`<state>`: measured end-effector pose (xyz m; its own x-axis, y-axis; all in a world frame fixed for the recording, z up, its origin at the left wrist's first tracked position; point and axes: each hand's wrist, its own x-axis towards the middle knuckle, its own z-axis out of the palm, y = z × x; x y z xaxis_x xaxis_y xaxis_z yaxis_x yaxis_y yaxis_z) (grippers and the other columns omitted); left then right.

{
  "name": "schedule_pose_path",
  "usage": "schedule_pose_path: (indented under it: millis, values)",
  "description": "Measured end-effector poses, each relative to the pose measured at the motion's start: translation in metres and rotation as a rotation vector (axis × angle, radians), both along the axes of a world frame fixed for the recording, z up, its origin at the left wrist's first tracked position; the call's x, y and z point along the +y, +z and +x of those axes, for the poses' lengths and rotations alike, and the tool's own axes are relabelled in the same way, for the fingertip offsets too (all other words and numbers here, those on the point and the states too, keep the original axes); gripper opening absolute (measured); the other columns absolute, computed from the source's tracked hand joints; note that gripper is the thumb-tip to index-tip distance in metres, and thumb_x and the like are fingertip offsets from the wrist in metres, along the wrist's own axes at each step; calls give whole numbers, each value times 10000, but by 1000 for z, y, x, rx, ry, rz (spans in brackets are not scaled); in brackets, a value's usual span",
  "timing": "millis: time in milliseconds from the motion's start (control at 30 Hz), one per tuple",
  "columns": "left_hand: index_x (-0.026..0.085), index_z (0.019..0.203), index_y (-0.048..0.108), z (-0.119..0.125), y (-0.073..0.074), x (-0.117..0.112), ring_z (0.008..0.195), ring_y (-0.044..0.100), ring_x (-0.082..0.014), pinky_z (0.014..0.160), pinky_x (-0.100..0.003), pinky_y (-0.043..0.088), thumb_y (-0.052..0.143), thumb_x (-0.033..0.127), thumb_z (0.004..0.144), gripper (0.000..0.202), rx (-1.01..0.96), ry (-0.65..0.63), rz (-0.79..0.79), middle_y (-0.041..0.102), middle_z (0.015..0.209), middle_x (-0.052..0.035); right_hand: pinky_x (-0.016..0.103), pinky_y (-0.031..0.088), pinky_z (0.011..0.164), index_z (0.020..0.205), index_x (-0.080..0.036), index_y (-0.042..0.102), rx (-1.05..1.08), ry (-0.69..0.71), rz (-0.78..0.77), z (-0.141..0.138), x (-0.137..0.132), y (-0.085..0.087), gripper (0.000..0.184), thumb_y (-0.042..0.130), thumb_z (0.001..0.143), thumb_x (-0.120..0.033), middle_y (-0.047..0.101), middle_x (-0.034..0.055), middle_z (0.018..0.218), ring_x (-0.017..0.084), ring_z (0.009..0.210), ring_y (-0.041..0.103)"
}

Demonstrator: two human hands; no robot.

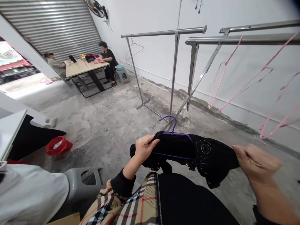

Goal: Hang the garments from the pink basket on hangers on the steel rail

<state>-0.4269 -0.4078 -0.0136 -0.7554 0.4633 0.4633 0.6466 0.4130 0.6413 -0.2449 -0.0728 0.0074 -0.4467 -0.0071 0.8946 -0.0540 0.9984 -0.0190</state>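
Observation:
A black garment [217, 150] with pale stitched swirls hangs on a purple clothes hanger [173, 124] in front of my body. The hanger's hook points up, and its lower bar shows through the neck opening. My left hand [144, 147] pinches the garment's edge near the neck, left of the hook. Out at the right end, my right hand [256, 161] grips the black cloth, slightly blurred. Between the two hands the fabric is stretched sideways. Its lower part droops, and its full shape is partly folded out of sight.
Metal clothes racks [164, 32] stand ahead along the wall, with pink hangers [226, 75] on the right one. A red bin [58, 145] and a grey stool [82, 181] are at left. Two people sit at a wooden table [79, 70] at the back.

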Motion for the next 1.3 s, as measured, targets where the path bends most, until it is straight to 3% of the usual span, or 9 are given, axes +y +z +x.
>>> schedule_pose_path:
  millis: [167,300,400,500,633,767,967,1133,1300]
  values:
    - [194,928,759,1,2,-1,575,608,-123,578,-225,455,605,392,889,254,61,-9,65,653,620,-11,231,468,589,931,-179,674,-341,-70,-218,7,-5,-24,276,535,924,-417,663,31,709,133,587,613]
    - [211,928,755,-5,3,-4,681,686,-151,636,-237,504,631,385,873,220,46,-90,107,738,750,-33,297,530,634,1265,-251,573,-675,-169,-291,13,0,-35,551,402,906,-634,700,63,978,201,755,684]
    - [213,929,754,-12,3,-5,646,677,-145,612,-238,501,625,401,875,234,55,-154,115,732,726,-34,439,503,913,1374,-246,475,-698,-53,-281,14,-6,-26,636,407,892,-656,600,124,1288,317,1154,592]
    - [194,922,755,-17,4,-1,561,623,-126,551,-226,462,635,422,865,264,119,-270,95,666,613,-22,479,450,1002,1373,-250,483,-783,152,-337,8,-23,-11,609,520,872,-594,596,121,1306,328,1194,564]
    - [188,923,755,-21,4,9,549,601,-118,525,-222,433,633,400,872,250,179,-393,84,636,587,-14,325,550,743,1087,-221,662,-1220,462,-598,-2,-51,9,342,513,920,-480,715,66,977,231,852,675]
    - [211,923,755,-27,-1,17,708,643,-143,668,-257,491,633,391,874,222,253,-299,60,693,748,-43,348,555,821,1202,-194,628,-1268,650,-900,-4,-71,21,408,523,916,-465,707,77,1053,244,925,668]
    - [218,988,740,-24,-6,41,636,554,-90,630,-211,463,579,237,910,180,334,104,208,613,723,-9,348,547,857,1236,-178,619,-1098,498,-1062,-2,-85,19,433,572,885,-427,699,79,1090,243,954,662]
    - [197,971,711,-30,-9,57,626,545,-93,640,-213,472,579,295,901,178,52,62,268,583,694,2,324,550,823,1207,-164,618,-1075,458,-1108,5,-81,22,403,553,898,-415,700,71,1046,222,918,661]
    - [180,1122,599,-57,-47,67,712,579,-112,617,-221,482,617,327,844,315,-311,79,229,606,899,-37,335,562,814,1177,-175,640,-1073,419,-1076,23,-74,36,380,555,899,-420,702,79,1021,244,936,662]
